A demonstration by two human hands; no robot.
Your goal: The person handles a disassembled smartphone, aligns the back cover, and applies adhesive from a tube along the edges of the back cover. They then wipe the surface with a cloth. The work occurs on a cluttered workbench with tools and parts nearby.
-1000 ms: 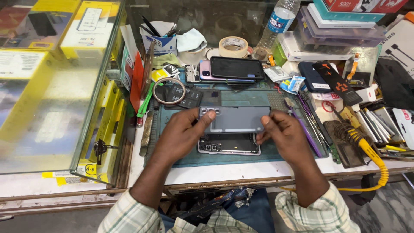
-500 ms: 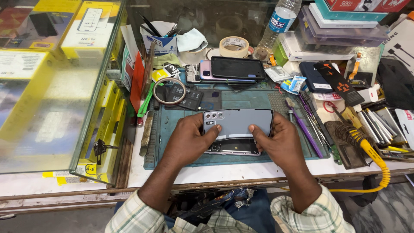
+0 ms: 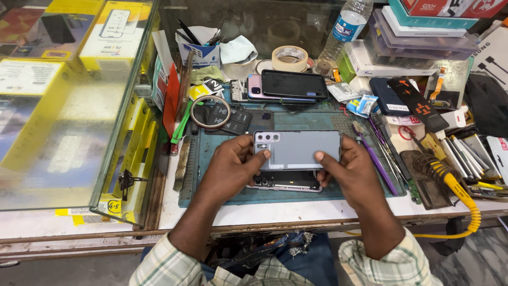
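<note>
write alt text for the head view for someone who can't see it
Both hands, the left hand and right hand, hold a grey phone back cover over an opened phone on a green work mat. Tools, a tape roll and a water bottle crowd the bench.

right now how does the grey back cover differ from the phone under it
The grey back cover is held up in both the left hand and the right hand; the phone lies on the green mat. The cover shows a plain matte grey face with camera holes at its left end; the phone looks dark and shiny with a silver edge. The cover is in full view; the phone is mostly hidden. Both lie lengthwise, left to right.
</note>
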